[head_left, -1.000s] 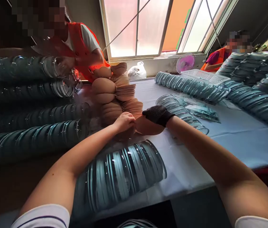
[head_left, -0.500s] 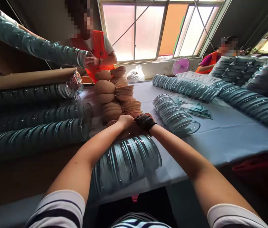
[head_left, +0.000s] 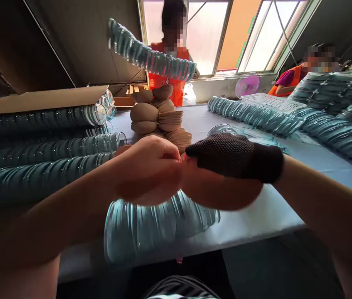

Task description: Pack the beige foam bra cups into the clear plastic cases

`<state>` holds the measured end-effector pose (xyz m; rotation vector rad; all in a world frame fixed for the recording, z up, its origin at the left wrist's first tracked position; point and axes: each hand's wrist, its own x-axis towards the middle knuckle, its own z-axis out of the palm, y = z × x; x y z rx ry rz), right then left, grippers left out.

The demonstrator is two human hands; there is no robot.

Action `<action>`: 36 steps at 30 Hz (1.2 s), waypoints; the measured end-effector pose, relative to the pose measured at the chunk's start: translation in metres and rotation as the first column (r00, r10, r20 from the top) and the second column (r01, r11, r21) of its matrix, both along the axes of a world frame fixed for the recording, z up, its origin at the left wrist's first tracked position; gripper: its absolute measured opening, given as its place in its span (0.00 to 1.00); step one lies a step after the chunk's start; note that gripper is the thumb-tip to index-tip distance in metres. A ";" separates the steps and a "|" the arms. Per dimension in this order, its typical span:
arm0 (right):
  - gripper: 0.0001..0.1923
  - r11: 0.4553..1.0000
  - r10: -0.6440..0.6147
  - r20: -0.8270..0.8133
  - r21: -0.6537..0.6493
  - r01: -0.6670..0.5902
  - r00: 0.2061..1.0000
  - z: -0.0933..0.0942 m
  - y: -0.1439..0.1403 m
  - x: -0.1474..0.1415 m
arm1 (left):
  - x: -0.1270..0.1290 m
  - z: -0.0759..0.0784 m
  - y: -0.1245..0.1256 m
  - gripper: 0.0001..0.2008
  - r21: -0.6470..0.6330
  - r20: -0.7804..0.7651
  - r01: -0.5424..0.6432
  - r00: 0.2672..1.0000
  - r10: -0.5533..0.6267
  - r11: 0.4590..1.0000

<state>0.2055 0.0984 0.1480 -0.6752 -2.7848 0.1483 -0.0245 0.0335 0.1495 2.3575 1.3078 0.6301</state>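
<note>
My bare left hand (head_left: 153, 160) and my right hand (head_left: 225, 153), in a black mesh glove, meet close to my face. Between them they pinch a pair of beige bra cups (head_left: 225, 192) near the middle, where the two rounded halves join. One cup hangs below each hand. My fingertips partly hide the joined part. Just beneath lies a row of nested clear bluish plastic shells (head_left: 153, 232) on the white-covered table (head_left: 275, 207). Behind my hands rise stacks of beige bra cups (head_left: 144, 113).
Long rows of nested shells (head_left: 51, 149) lie at left, with brown cardboard (head_left: 41, 99) over one. More shells (head_left: 253, 115), a white perforated basket (head_left: 269, 101) and a pink fan (head_left: 247, 85) are at right. A co-worker in an orange vest (head_left: 176, 89) holds a shell row (head_left: 151, 58).
Both my hands have come from the stack toward me, lifting the pair of bra cups. The co-worker has swung the long shell row rightward, and it now hangs before their chest.
</note>
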 end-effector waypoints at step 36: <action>0.18 0.625 0.120 -0.113 -0.763 -0.163 0.986 -0.098 -0.135 -0.014 | -0.001 -0.117 -0.159 0.15 -0.604 0.527 0.387 0.850 -0.015 0.697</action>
